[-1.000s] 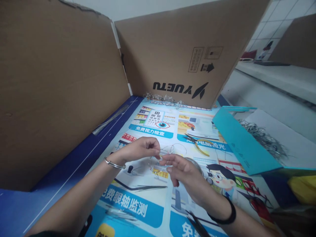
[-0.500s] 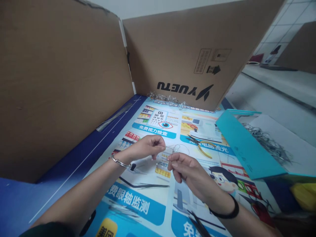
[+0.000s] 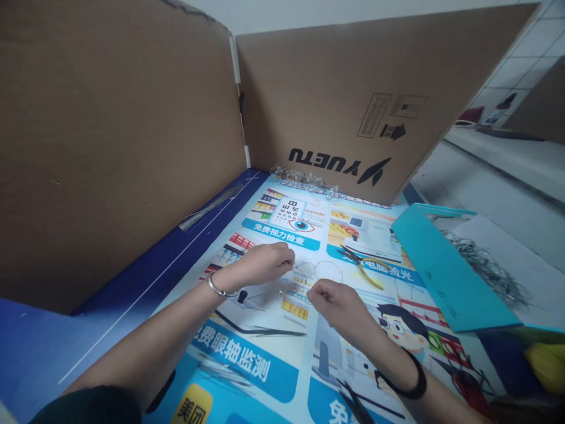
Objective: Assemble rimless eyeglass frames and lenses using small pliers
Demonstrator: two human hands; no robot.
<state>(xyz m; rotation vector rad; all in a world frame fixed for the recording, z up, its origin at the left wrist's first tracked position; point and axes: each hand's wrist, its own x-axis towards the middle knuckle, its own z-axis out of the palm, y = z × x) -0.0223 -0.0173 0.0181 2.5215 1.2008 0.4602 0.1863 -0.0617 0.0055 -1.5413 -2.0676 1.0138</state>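
Note:
My left hand (image 3: 263,264), with a silver bangle on its wrist, is closed in a pinch on the left end of a thin wire eyeglass frame (image 3: 324,270). The frame's rims show just beyond my fingers, low over a printed poster mat (image 3: 247,359). My right hand (image 3: 336,299), a black band on its wrist, is curled closed close to the frame's near side; what its fingertips hold is hidden. A loose temple arm with a black tip (image 3: 247,297) lies on the mat under my left wrist.
Yellow-handled pliers (image 3: 365,271) lie on the mat right of the frame. A teal box (image 3: 436,274) with a heap of metal parts (image 3: 488,268) stands at the right. Cardboard walls (image 3: 110,135) close the left and back. Thin tools (image 3: 260,331) lie nearer me.
My right hand's fingers have curled from partly spread into a closed pinch. Both hands have sunk closer to the mat with the wire frame between them. The view has shifted slightly.

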